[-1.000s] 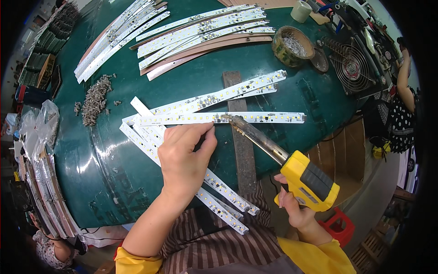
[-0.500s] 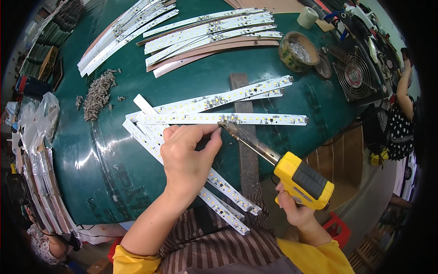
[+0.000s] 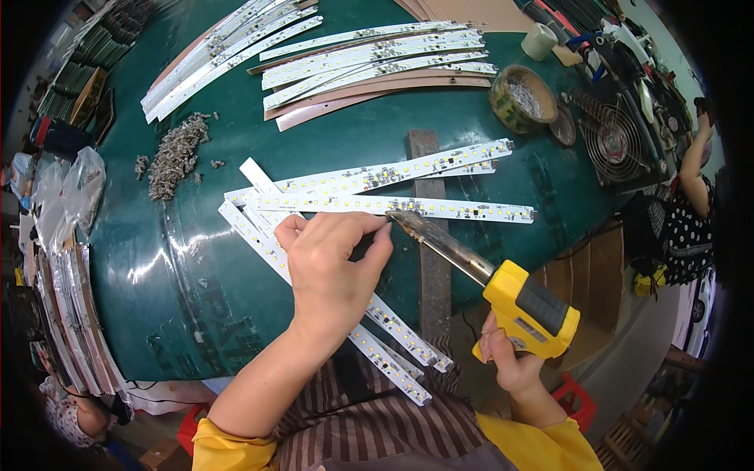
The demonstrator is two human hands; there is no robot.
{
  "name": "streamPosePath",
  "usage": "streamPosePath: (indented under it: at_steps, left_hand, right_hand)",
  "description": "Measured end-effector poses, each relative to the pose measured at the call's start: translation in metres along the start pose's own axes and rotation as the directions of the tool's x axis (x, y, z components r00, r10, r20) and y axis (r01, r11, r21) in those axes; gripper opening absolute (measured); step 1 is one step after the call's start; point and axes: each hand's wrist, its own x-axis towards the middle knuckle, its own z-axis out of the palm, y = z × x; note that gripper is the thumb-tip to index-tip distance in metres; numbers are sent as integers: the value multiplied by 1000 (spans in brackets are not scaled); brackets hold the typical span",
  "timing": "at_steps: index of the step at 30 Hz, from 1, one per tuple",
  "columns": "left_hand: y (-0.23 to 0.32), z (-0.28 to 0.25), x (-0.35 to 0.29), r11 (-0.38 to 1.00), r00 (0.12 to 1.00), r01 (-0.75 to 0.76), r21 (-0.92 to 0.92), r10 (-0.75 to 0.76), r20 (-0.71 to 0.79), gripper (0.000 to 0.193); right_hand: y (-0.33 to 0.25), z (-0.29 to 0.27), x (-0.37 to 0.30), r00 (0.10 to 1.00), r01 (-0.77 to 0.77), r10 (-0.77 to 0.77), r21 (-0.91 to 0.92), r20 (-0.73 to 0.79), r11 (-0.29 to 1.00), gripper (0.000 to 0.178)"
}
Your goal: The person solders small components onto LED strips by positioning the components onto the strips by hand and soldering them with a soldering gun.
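A white LED circuit strip (image 3: 496,211) lies almost level across other strips and a dark flat bar (image 3: 434,290). At its near edge, my left hand (image 3: 334,263) is closed, thumb and forefinger pinched together. Whatever sits between those fingertips is too small to make out. My right hand (image 3: 510,363) grips the handle of a yellow and black soldering gun (image 3: 514,290). The gun's tip meets the strip's near edge, right beside my left fingertips. Two crossed LED strips (image 3: 416,166) lie just behind, and several more slant toward me under my left wrist.
Small metallic parts (image 3: 174,157) are heaped on the green table (image 3: 196,259) at left. Stacked LED strips (image 3: 377,55) lie at the back. A round bowl of small pieces (image 3: 518,98), a tape roll (image 3: 538,41) and a fan (image 3: 611,141) stand at right. Other people sit at both sides.
The whole view has shifted and turned slightly. My hands, the soldering gun and the strip keep nearly the same places relative to each other.
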Motion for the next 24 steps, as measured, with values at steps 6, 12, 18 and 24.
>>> streamPosePath:
  at_steps: [6,12,18,24]
  left_hand:
    - [0,-1,0,1000,1000,4,15,-4,5,12]
    - [1,-2,0,1000,1000,26,1,-26,13,9]
    - [1,-2,0,1000,1000,23,12,-23,13,9]
    - [0,-2,0,1000,1000,9,12,-9,9,9]
  right_hand:
    - [-9,2,0,991,-93,114,272,-64,958,45]
    - [-4,0,0,996,-76,82,168,-25,983,44]
    - [-1,-3,-3,995,-97,100,175,-5,980,35]
    - [-21,5,1,985,-113,142,250,-103,962,32]
